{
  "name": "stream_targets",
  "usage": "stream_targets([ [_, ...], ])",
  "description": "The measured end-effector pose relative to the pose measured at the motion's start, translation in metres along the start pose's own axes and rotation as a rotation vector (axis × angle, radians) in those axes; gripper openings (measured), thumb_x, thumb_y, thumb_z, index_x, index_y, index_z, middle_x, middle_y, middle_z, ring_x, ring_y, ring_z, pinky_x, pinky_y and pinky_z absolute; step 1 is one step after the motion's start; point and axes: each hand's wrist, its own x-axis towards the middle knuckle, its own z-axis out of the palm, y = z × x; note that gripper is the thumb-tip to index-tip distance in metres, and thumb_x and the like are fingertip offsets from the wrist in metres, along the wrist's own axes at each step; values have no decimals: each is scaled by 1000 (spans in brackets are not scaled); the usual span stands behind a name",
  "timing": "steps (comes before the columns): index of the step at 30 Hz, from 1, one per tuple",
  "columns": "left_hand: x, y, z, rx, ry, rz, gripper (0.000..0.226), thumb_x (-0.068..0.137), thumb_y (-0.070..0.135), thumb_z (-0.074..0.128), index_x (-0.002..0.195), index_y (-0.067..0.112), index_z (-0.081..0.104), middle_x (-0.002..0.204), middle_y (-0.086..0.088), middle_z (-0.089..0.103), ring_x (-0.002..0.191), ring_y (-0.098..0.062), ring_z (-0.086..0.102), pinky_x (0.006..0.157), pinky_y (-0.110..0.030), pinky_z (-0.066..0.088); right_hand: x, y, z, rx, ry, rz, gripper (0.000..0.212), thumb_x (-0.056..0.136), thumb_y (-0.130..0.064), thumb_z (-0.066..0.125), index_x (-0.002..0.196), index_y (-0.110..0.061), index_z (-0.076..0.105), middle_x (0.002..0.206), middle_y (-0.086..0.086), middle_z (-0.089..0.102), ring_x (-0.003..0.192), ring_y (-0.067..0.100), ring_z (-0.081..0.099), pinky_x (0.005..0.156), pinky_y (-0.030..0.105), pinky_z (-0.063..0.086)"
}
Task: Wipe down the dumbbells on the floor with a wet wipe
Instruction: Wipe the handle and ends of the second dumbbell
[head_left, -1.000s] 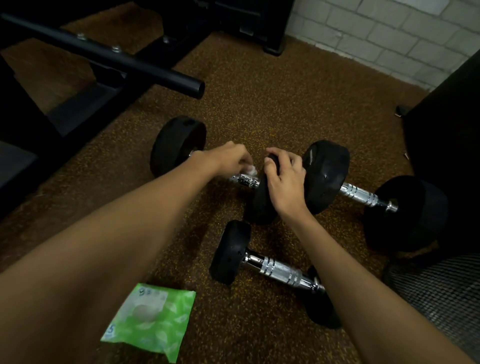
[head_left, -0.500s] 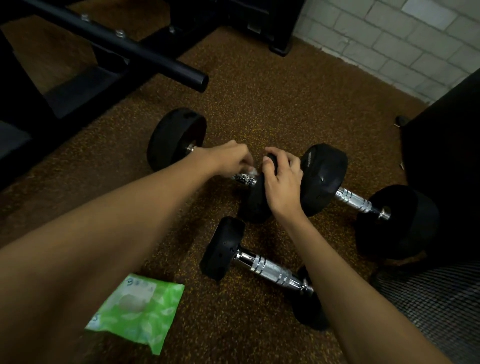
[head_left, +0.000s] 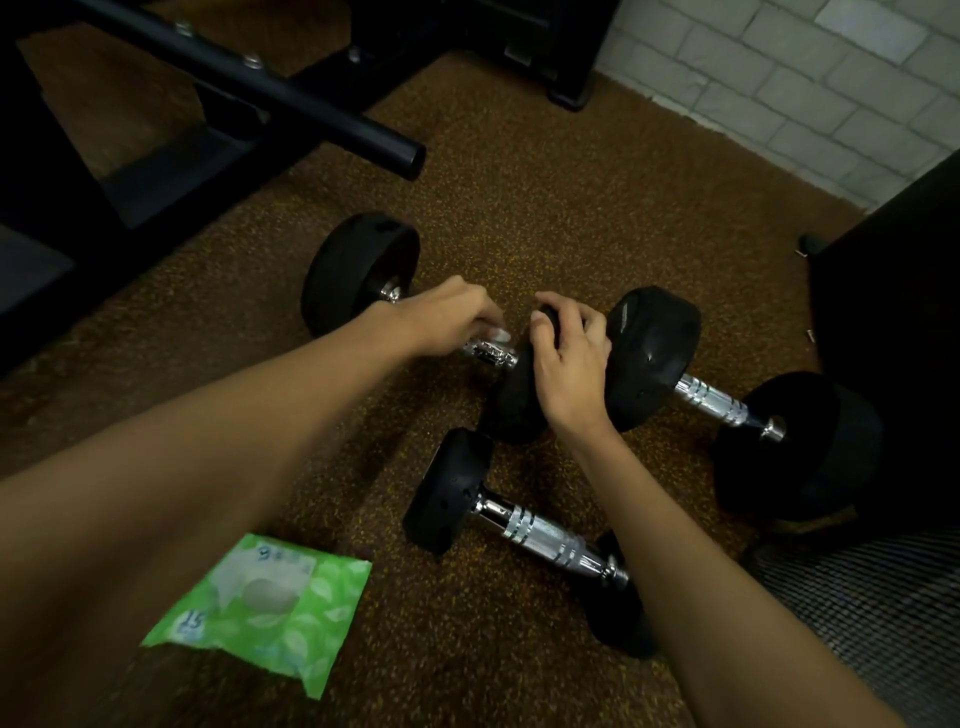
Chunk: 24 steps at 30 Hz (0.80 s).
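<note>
Three black dumbbells with chrome handles lie on the brown speckled floor. The far-left dumbbell (head_left: 361, 267) has my left hand (head_left: 447, 319) closed around its handle, with a white wet wipe (head_left: 500, 335) pressed under the fingers. My right hand (head_left: 569, 353) grips that dumbbell's right end weight from above. A second dumbbell (head_left: 660, 353) lies to the right, touching my right hand's side. The third dumbbell (head_left: 540, 538) lies nearer me, partly hidden by my right forearm.
A green wet-wipe packet (head_left: 270, 605) lies on the floor at the lower left. A black bar (head_left: 322, 117) of a gym frame juts out above the dumbbells. A dark cabinet (head_left: 904, 322) stands at the right, a white brick wall (head_left: 779, 78) behind.
My view has shifted slightly between frames. Both hands stay on the same dumbbell; the left hand with the wipe has slid a little along the handle.
</note>
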Motion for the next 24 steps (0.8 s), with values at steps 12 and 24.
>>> stream_targets([
  [12,-54,-19,64,242,421,340,67,79,-17,52,141,7,39,146,-12,40,138,-22,29,117,-26,6,3,-1,-1,2,2,7,32,99,-32,41,128,-25,53,131,7,42,129,18,33,111,35,19],
  [24,-39,-1,71,429,433,265,56,82,3,27,135,0,46,137,-16,52,130,-28,46,110,-39,29,9,2,2,-4,8,-13,31,99,-31,41,125,-24,54,130,6,46,129,17,34,112,36,19],
])
